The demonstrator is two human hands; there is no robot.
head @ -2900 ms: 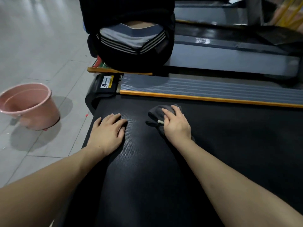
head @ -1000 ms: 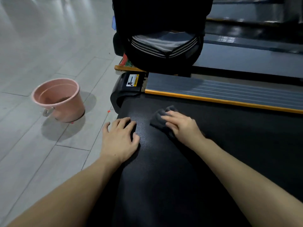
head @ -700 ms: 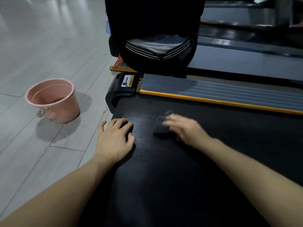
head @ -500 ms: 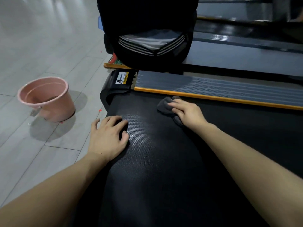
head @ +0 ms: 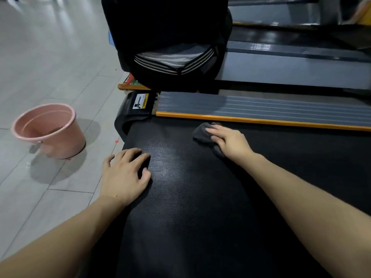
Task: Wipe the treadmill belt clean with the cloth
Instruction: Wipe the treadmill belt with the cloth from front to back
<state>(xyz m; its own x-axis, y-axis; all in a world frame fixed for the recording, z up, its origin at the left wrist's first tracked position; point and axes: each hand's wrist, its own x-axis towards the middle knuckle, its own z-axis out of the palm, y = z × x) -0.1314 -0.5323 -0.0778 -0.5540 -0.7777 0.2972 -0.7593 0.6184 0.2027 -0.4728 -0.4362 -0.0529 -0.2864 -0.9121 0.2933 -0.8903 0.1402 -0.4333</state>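
The black textured treadmill belt (head: 190, 197) fills the lower middle of the view. A small dark grey cloth (head: 201, 134) lies on it close to the far side rail, and my right hand (head: 230, 142) presses down on it with fingers stretched over the top; part of the cloth is hidden under the palm. My left hand (head: 125, 173) rests flat on the belt near its left end, fingers spread, holding nothing.
A grey ribbed side rail with an orange edge (head: 261, 111) borders the belt's far side. A pink bucket (head: 49, 130) stands on the tiled floor to the left. A person in dark clothes (head: 170, 47) crouches just beyond the rail. More treadmills (head: 301, 63) lie behind.
My right hand has slid the cloth back and forth over the belt and now holds it up near the orange-edged rail. My left hand has stayed planted on the belt.
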